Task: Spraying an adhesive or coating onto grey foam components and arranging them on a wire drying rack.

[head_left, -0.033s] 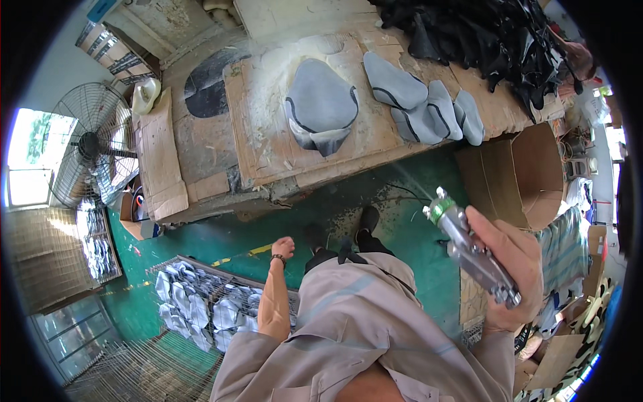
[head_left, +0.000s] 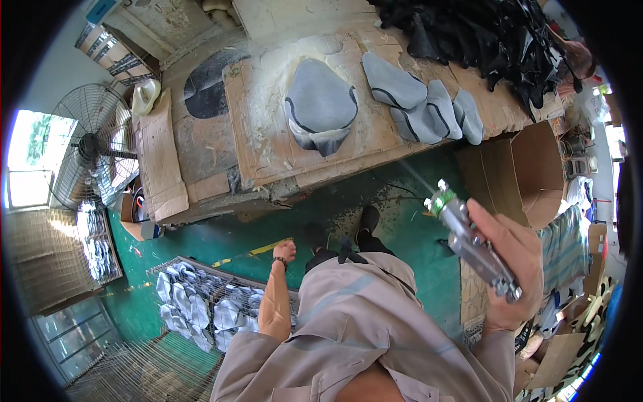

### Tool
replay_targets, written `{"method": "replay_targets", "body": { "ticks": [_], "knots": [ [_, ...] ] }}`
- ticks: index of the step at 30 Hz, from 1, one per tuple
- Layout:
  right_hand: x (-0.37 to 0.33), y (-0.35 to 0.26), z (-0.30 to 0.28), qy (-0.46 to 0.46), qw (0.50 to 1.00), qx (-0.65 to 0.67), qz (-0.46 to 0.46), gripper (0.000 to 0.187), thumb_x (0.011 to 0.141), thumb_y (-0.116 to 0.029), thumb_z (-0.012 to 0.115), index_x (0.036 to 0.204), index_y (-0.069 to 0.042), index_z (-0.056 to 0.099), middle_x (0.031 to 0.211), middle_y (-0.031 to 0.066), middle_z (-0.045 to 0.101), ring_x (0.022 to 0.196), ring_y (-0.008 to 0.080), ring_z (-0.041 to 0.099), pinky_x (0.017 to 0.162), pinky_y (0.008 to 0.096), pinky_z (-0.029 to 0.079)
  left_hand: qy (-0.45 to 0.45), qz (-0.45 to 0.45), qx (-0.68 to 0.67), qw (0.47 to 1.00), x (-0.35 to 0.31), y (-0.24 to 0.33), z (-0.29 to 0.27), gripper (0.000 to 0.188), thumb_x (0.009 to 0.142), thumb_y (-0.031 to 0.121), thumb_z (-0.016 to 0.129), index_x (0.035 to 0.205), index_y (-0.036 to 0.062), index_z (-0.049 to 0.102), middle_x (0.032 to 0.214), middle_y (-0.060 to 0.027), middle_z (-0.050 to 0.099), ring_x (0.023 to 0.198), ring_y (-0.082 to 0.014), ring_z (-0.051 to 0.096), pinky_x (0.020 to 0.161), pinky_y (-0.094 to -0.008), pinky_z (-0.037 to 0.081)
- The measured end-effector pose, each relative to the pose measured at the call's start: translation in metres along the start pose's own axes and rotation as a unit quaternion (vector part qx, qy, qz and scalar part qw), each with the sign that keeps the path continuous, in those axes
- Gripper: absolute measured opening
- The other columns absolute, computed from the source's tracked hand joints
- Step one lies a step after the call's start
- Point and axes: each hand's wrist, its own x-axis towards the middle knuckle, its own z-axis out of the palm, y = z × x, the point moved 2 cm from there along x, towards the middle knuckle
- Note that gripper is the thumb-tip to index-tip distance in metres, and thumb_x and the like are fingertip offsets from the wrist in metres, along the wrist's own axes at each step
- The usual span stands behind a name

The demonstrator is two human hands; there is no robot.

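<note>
Green floor [head_left: 435, 295], spray gun [head_left: 467, 240] clasped within right grip [head_left: 514, 260], left grip's [head_left: 285, 251] closure unclear

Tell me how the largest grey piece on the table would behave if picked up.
The largest grey piece would probably flex rather than stay stiff, as its near end looks creased. It might cling slightly, since pale residue coats the cardboard around it. It seems unlikely to roll, lying broad and low.
</note>
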Motion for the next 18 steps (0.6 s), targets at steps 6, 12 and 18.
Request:
{"method": "replay_targets", "body": {
  "ticks": [6,12,18],
  "knots": [
    [-0.005,0.011,-0.004,0.099,0.992,-0.049,0.058,0.058,0.067,-0.004,0.071,0.125,-0.001,0.070,0.101,0.0150,0.071,0.087,0.0253,0.064,0.086,0.0320,0.048,-0.002,-0.064,0.026,0.998,-0.017,-0.050,0.008,0.022,0.091,0.011,0.059,0.107,0.0133,0.073,0.091,-0.0049,0.072,0.074,-0.0196,0.069,0.063,-0.0437,0.057],
    [-0.016,0.042,-0.030,-0.009,0.992,-0.058,-0.111,0.057,0.073,-0.016,0.073,0.126,0.003,0.067,0.090,0.0146,0.067,0.075,0.0264,0.065,0.068,0.0351,0.049,0.004,-0.067,0.017,0.998,-0.018,-0.044,0.011,0.023,0.093,0.018,0.063,0.114,0.0137,0.071,0.092,-0.0049,0.072,0.076,-0.0203,0.069,0.068,-0.0433,0.057],
    [-0.017,0.040,-0.032,0.114,0.986,-0.123,0.022,0.053,0.085,-0.037,0.061,0.112,0.006,0.075,0.092,0.0175,0.070,0.085,0.0258,0.065,0.076,0.0353,0.049,0.035,0.229,-0.046,0.972,-0.015,0.069,0.035,0.021,0.093,0.015,0.068,0.113,0.0082,0.073,0.080,0.0004,0.068,0.065,-0.0077,0.060,0.053,-0.0252,0.050]
  ]
}}
